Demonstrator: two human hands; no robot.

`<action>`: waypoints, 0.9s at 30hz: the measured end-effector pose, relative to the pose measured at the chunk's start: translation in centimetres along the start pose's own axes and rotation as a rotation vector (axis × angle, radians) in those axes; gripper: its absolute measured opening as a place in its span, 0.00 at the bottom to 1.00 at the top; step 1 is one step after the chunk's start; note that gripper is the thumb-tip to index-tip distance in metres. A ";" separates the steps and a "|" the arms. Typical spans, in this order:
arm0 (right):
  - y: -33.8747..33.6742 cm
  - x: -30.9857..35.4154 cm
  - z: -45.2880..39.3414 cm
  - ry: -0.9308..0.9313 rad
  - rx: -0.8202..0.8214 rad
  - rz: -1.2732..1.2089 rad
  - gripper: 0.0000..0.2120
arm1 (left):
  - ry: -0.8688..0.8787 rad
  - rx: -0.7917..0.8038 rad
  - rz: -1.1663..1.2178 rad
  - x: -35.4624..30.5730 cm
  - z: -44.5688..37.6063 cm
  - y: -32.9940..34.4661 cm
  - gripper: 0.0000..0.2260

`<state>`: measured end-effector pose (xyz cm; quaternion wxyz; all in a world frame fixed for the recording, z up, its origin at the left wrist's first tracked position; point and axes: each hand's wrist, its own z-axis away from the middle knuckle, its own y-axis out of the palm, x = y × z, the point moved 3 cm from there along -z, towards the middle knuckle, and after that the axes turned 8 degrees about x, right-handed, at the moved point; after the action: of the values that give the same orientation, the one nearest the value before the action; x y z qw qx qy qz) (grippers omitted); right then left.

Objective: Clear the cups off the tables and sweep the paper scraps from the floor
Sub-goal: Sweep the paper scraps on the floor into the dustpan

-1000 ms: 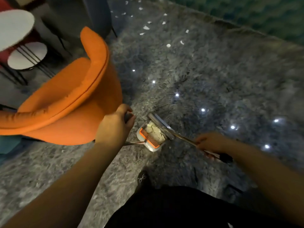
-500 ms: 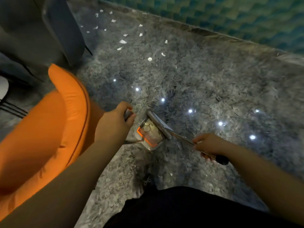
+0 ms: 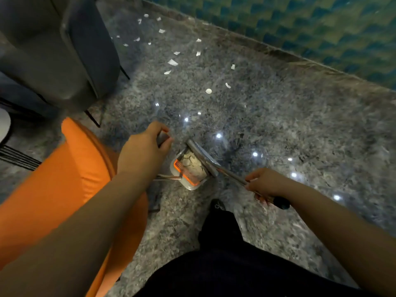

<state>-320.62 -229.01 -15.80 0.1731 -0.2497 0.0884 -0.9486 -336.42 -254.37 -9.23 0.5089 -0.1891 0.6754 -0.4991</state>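
My left hand [image 3: 145,150] grips the upright handle of a white dustpan [image 3: 188,170] with an orange comb edge; the pan holds several paper scraps. My right hand [image 3: 262,183] holds the metal shaft of a broom [image 3: 203,156], whose head lies across the pan's mouth. Several white paper scraps [image 3: 172,62] lie scattered on the polished grey stone floor ahead, toward the wall. No cups are in view.
An orange armchair [image 3: 64,179] stands close at my left. A dark grey chair [image 3: 70,50] is beyond it at the upper left. A green-blue patterned wall [image 3: 310,28] with a stone skirting runs along the far side. My dark trouser leg and shoe [image 3: 217,205] are below the dustpan.
I have moved forward and turned right; the orange chair slid left and the scattered scraps are nearer. Both hands keep the same grips on dustpan and broom.
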 end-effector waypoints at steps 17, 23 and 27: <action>-20.6 19.7 -16.2 -0.033 0.066 0.037 0.10 | -0.159 -0.086 -0.027 2.6 -28.7 -3.0 0.10; -25.7 25.4 -21.9 -0.021 0.041 -0.073 0.12 | -0.112 -0.035 -0.026 5.1 -40.4 -2.9 0.09; -29.1 29.1 -24.0 -0.009 -0.004 -0.128 0.12 | -0.060 0.004 -0.036 6.1 -48.2 -3.2 0.08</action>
<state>-364.70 -211.02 -16.10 0.1121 -0.2593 0.0734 -0.9565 -381.98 -237.16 -10.31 0.5202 -0.2151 0.6555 -0.5035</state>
